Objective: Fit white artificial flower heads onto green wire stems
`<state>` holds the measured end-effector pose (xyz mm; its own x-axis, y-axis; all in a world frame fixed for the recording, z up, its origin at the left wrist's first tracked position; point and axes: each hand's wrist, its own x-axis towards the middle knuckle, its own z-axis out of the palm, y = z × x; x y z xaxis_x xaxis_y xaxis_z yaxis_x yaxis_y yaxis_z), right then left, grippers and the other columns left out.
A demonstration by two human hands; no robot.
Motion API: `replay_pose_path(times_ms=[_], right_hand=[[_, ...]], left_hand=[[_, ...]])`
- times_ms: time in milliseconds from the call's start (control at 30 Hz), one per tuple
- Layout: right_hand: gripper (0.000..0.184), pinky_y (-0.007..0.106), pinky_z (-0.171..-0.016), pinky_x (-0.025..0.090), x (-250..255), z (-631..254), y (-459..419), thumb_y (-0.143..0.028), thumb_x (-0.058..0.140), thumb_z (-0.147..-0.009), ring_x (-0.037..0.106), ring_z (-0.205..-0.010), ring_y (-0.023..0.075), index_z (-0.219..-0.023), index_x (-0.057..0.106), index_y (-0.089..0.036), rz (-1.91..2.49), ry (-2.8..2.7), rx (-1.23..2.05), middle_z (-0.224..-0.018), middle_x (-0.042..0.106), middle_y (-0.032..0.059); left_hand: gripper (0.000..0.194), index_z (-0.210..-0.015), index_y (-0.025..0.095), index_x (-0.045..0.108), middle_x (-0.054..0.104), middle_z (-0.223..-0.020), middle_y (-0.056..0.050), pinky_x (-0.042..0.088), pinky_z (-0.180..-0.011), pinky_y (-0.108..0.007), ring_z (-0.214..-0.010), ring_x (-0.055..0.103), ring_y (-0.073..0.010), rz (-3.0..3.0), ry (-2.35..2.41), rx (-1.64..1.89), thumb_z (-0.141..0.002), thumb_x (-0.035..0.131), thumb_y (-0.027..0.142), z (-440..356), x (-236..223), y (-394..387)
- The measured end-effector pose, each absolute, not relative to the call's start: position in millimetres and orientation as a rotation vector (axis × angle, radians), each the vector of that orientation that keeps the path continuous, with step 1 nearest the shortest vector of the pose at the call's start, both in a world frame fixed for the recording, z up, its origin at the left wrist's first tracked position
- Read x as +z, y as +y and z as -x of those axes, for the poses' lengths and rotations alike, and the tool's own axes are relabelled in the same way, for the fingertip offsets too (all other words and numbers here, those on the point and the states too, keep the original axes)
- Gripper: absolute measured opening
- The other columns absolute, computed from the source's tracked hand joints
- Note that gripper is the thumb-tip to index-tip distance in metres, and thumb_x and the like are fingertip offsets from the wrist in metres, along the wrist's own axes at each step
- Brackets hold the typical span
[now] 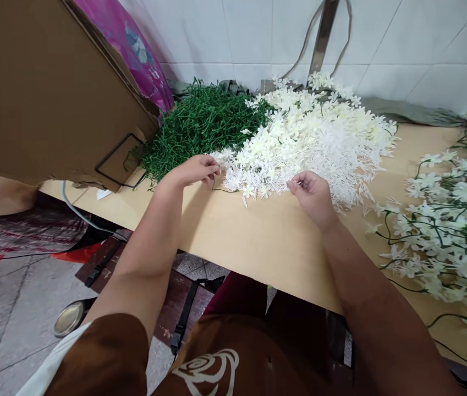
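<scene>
My left hand [201,169] is closed in a pinch at the near edge of the green pile, with a thin green stem [213,183] showing below its fingertips. At the front of the heap of white artificial flowers [295,137], my right hand [312,193] pinches what looks like a small white flower piece [298,182]; most of it is hidden by the fingers. A tangle of green plastic stems [206,124] lies behind my left hand, touching the white heap. Another thin stem lies on the table between the hands.
Flowers joined to green stems [456,220] spread over the right of the table [253,236]. A large cardboard box [51,93] stands at the left, with a purple bag [142,55] behind it. Another person's arm [2,195] shows below the box. A tiled wall [250,33] closes the back.
</scene>
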<state>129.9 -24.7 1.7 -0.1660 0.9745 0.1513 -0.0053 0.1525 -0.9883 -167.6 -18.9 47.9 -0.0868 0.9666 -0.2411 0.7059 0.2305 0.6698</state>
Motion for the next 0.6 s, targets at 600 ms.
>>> replay_pose_path(times_ms=[600], right_hand=[[0.021, 0.022, -0.047, 0.033, -3, -132, -22, -0.031, 0.074, -0.065, 0.043, -0.05, 0.0069, -0.065, 0.057, -0.018, 0.952, -1.431, 1.231, -0.053, 0.051, -0.0048]], left_hand=[[0.016, -0.067, 0.014, 0.055, 0.062, -0.06, 0.001, 0.04, -0.052, -0.021, -0.048, 0.051, -0.0053, -1.255, 1.435, 0.701, -0.08, 0.065, 0.015, 94, 26, -15]])
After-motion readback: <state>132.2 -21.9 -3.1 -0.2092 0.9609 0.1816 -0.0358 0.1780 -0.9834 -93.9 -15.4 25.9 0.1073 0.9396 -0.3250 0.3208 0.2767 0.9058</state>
